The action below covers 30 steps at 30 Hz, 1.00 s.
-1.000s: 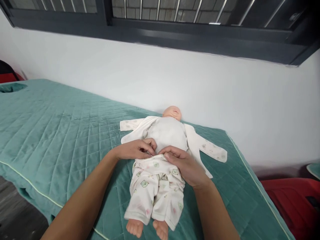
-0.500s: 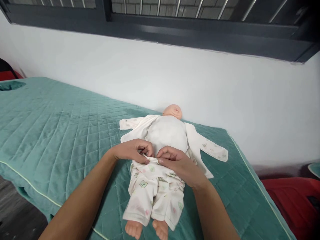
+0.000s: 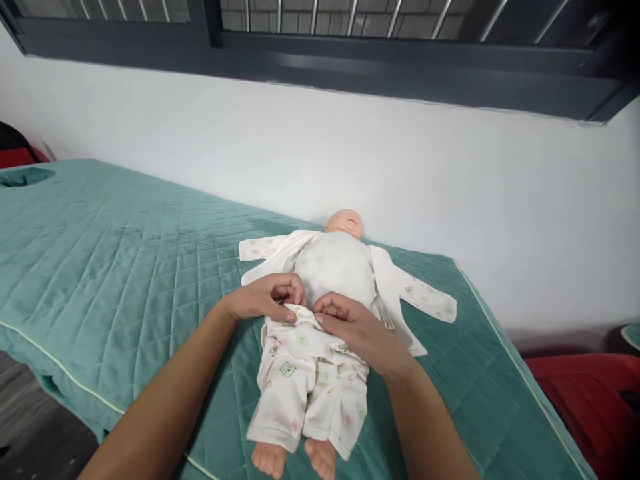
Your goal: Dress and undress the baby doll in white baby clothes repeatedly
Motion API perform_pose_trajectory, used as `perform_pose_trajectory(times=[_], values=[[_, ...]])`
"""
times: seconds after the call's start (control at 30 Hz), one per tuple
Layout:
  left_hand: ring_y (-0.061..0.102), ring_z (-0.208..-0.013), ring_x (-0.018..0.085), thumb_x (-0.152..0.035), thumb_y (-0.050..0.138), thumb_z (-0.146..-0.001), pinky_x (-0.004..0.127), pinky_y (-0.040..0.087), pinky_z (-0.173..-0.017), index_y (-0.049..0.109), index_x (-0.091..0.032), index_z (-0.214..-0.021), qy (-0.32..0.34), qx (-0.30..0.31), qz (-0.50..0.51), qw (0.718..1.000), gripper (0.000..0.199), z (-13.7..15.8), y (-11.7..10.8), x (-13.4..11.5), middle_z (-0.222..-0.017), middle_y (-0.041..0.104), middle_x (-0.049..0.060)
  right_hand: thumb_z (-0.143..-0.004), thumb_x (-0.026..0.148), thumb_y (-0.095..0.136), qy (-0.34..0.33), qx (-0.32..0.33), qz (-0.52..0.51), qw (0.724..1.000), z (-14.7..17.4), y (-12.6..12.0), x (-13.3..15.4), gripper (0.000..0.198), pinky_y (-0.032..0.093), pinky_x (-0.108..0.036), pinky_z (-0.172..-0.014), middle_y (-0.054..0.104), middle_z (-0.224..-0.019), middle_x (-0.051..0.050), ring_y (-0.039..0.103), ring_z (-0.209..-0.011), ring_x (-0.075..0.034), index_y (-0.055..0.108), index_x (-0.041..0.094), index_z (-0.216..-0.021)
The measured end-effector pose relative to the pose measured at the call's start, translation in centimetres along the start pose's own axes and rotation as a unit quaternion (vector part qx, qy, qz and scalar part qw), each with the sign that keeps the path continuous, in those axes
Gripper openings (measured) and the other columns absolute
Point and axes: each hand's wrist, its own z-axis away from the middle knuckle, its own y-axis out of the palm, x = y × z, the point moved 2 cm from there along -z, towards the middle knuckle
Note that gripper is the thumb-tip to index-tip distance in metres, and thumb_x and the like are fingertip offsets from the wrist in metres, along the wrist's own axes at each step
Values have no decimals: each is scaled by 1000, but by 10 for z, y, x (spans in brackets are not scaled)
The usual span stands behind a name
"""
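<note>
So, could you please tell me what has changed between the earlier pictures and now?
The fingers of the left hand and the right hand have shifted slightly leftward, and the waistband of the patterned trousers now stands up more beside the left hand. Both hands stay on it; neither has let go. The doll, the open white top and the green cover look unchanged.

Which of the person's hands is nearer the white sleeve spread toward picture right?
Right. The right hand pinches the trouser waistband, left of the sleeve and nearer the camera; the left hand pinches that waistband farther left, toward the doll's opposite side.
</note>
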Motion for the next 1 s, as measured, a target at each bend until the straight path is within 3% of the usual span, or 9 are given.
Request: perform_pose_trajectory(times=[0.23,0.43,0.63,0.8,0.9,1.0], values=[[54,-81,13,-30,83,-67,23,42,-72,67,-15,-91,-7,8,-85,996,33,-2,-3,1,-89,63,4,-81,32,73,-25,5,-52,998,-1,0,1,19,41,-27,-74,61,-88,1,55,-82,-13,62,20,-91],[59,-85,17,-42,64,-85,24,45,-76,72,-16,-102,-2,16,-123,992,32,-3,-2,-5,-94,68,6,-78,30,74,-32,-72,-50,996,-1,1,-4,21,36,-24,-62,55,-73,5,48,-67,-10,60,23,-92],[51,-73,14,-45,69,-80,22,39,-67,72,-16,-91,-29,41,-175,983,31,-3,-2,-7,-80,62,1,-79,34,72,-26,-111,7,993,1,4,2,18,29,-25,-53,46,-60,6,40,-56,-10,61,23,-88],[36,-63,11,-55,55,-87,23,29,-57,53,-14,-65,-12,36,-167,985,47,-5,-1,-7,-64,39,-2,-82,38,69,-31,-108,32,993,0,6,-1,16,23,-25,-49,37,-53,8,32,-49,-8,64,24,-89],[30,-62,10,-59,53,-87,24,26,-55,45,-15,-61,-11,26,-160,987,51,-5,1,-8,-64,32,-2,-82,41,69,-25,-119,27,992,-1,6,-4,18,22,-25,-48,40,-53,7,30,-48,-8,64,24,-88],[31,-61,10,-58,55,-86,23,27,-54,48,-15,-64,-19,14,-150,988,49,-4,1,-7,-63,34,-3,-82,41,69,-41,-122,47,991,-2,7,-4,18,26,-26,-50,47,-57,5,35,-51,-9,66,24,-87]])
